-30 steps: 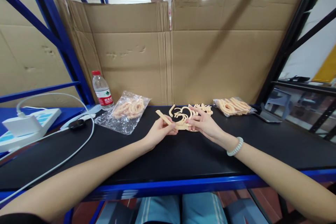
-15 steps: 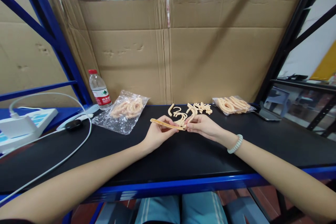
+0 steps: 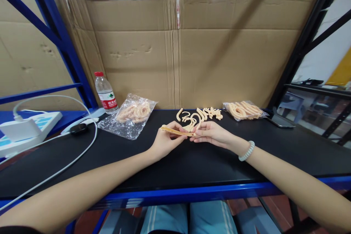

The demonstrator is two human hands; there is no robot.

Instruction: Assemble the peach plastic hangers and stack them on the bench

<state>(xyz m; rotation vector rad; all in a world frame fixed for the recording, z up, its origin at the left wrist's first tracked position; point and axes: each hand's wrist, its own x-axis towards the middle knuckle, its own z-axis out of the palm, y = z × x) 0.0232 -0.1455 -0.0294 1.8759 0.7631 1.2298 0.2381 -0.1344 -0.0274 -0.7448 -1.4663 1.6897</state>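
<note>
My left hand [image 3: 163, 144] is closed around a long, thin pale-wood-coloured strip [image 3: 174, 131], held roughly level above the black tabletop. At the strip's right end, my right hand [image 3: 215, 134] pinches a curved piece [image 3: 199, 117] of the same colour, which arches up from the fingertips. The two pieces meet between the hands; whether they are joined there cannot be made out. Just behind lie several loose curved pieces [image 3: 185, 114] and a group of small knobbly pieces [image 3: 213, 112], partly hidden by the hands.
A crumpled clear bag of pieces [image 3: 134, 112] and a red-capped bottle [image 3: 106, 95] stand left. Another filled bag [image 3: 243, 110] and a phone-like dark object [image 3: 281, 120] lie right. A white cable [image 3: 90, 139] loops at left near a power strip [image 3: 45, 119]. Cardboard [image 3: 233, 51] walls the back.
The curved piece in my right hand has turned and now arches more to the left over the strip's end. The strip has shifted slightly right and sits more level.
</note>
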